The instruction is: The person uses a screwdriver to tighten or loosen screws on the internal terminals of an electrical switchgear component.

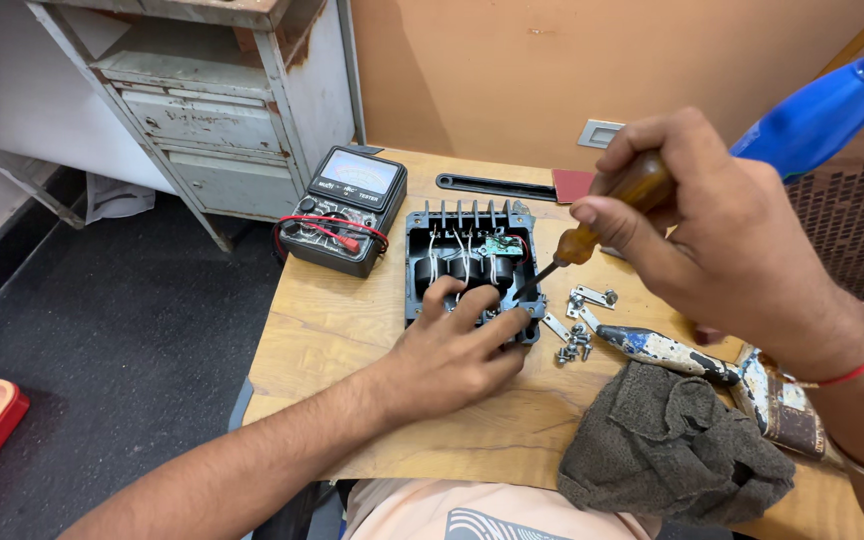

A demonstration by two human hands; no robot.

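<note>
Nearest the camera, a crumpled grey-brown rag (674,443) lies on the front right part of the wooden table (332,320), partly covering the paint-spattered handles of a hand tool (712,368) that runs out toward the right.

Right hand (722,240): fingers closed around the brown wooden handle of a screwdriver (592,225). The screwdriver's long axis runs diagonally, handle high and to the right, shaft sloping down and to the left. Its tip points into the near right part of an open black housing (469,272) and appears to meet it there; the exact contact point is too small to confirm.

Left hand (457,350): fingers spread, laid over the near edge of the housing, with fingertips (439,292) on the dark round parts inside. The screwdriver tip sits just beside the rightmost of these fingers.

Housing: rectangular, shallow, open at the top, standing near the middle of the table with finned ribs along its far edge. Contents seen: several dark round components in a row, pale wires running front to back, and a small green circuit board (501,245) at the far right.

Loose parts: small screws (574,345) and flat metal brackets (584,300) lie on the table just right of the housing.

Left of the housing stands an analogue test meter (347,208) with red lead wrapped over it. Beyond it, a black flat bar (492,186) lies near the wall.
</note>
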